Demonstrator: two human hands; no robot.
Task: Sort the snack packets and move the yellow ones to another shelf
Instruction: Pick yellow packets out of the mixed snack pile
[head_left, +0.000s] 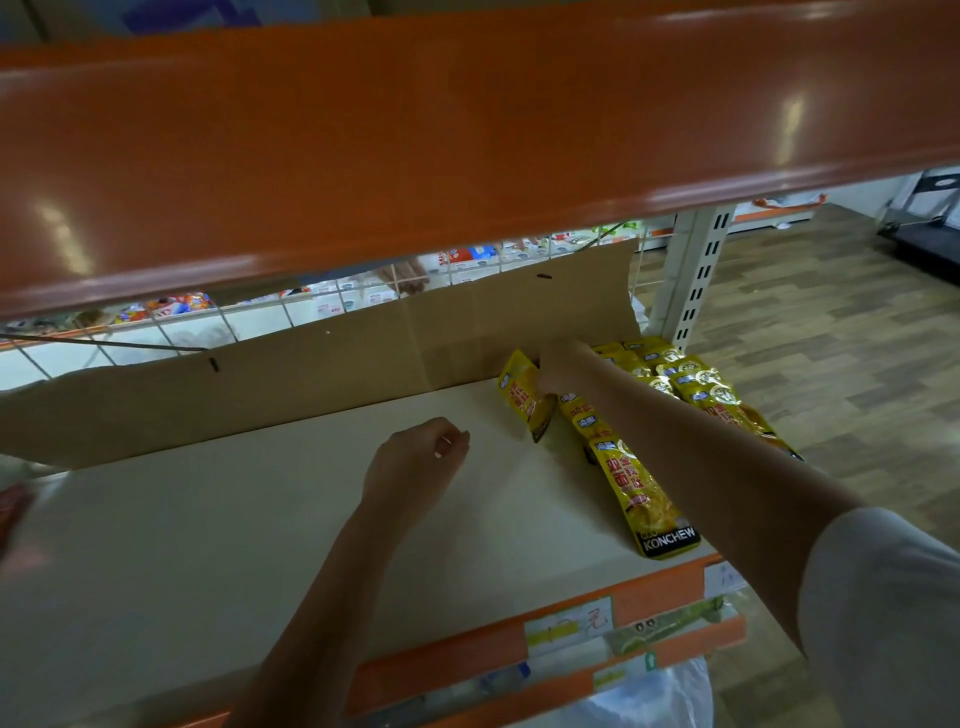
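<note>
On the cream shelf (260, 519) I keep my left hand (415, 462) loosely curled and empty while my right hand (558, 366) pinches a yellow packet (522, 395), adding it beside the yellow row (675, 374) at the cardboard backing (363, 353).

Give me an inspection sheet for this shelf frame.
Surface: cream shelf, orange front edge with labels.
Job's things: yellow snack packets in rows at the right end; one tilted yellow packet.
Clutter: cardboard sheet along the back.
Hands: right hand holds the tilted packet; left hand loosely curled, holding nothing.
Cables: nothing seen.
Surroundings: orange upper shelf, wire grid, wood-look floor.
</note>
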